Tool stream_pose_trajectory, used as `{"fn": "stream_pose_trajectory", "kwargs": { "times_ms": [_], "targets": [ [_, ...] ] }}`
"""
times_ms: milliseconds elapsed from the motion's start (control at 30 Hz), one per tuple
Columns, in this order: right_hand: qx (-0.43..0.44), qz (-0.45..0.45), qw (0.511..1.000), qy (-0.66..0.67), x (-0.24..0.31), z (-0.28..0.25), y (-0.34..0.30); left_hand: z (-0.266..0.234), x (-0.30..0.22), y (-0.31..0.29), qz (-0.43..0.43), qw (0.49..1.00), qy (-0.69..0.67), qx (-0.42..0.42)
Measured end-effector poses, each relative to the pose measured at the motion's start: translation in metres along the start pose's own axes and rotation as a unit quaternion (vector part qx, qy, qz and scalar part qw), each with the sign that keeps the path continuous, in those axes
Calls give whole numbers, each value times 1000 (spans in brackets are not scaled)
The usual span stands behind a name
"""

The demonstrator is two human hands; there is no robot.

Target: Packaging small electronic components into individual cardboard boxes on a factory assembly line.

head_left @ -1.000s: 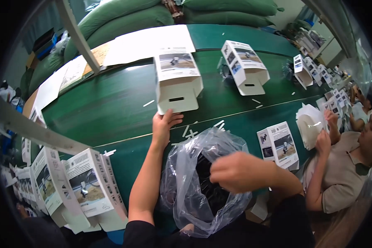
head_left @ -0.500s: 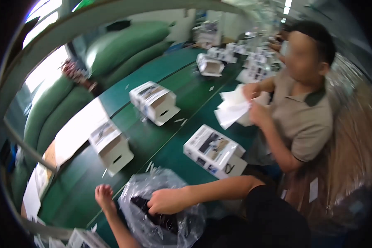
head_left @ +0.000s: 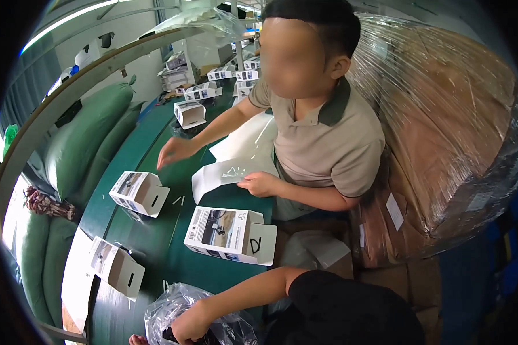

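My right hand (head_left: 191, 323) reaches into a clear plastic bag (head_left: 158, 313) at the lower edge. Its fingers curl down among black items in the bag, and their tips are hidden. What those items are I cannot make out. Of my left hand (head_left: 137, 340), only a bit of the fingers shows, just left of the bag; the picture's edge cuts off the rest. Beyond the bag lies a white printed box (head_left: 221, 233) with its end flap out towards the right. Another box (head_left: 112, 264) with an open end lies to the left of it.
A co-worker (head_left: 328, 138) sits at the far side, one hand on a white sheet (head_left: 213, 175), the other stretched over the green table (head_left: 161, 230). A further open box (head_left: 135, 190) lies on it. Green sacks (head_left: 92, 144) line the left; a film-wrapped stack (head_left: 431, 144) stands right.
My view has swung to the right, so the bag and my hands sit lower in the picture. The co-worker has lowered the white sheets and stretched one arm across the table.
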State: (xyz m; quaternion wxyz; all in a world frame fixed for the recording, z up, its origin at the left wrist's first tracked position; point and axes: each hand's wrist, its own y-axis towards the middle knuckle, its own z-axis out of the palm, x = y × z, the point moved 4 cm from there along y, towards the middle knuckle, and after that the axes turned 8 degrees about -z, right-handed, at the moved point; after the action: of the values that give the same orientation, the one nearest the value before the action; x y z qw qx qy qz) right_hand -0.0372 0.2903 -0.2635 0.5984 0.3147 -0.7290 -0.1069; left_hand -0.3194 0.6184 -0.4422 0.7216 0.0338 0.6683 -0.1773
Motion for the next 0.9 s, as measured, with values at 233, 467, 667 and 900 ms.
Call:
{"fn": "stream_pose_trajectory", "kwargs": {
  "times_ms": [233, 467, 667, 900],
  "targets": [
    [6, -108, 992, -63, 0, 10, 3, 64, -37, -53, 57, 993, 73, 73],
    [-11, -20, 999, -46, -12, 0, 4, 104, -72, -103, 177, 962, 159, 130],
    [-59, 51, 959, 273, -35, -48, -13, 120, -73, -148, 260, 924, 238, 149],
    [-203, -51, 825, 526, -104, -43, -65, 160, -81, -196, 358, 864, 318, 155]
  ]
}}
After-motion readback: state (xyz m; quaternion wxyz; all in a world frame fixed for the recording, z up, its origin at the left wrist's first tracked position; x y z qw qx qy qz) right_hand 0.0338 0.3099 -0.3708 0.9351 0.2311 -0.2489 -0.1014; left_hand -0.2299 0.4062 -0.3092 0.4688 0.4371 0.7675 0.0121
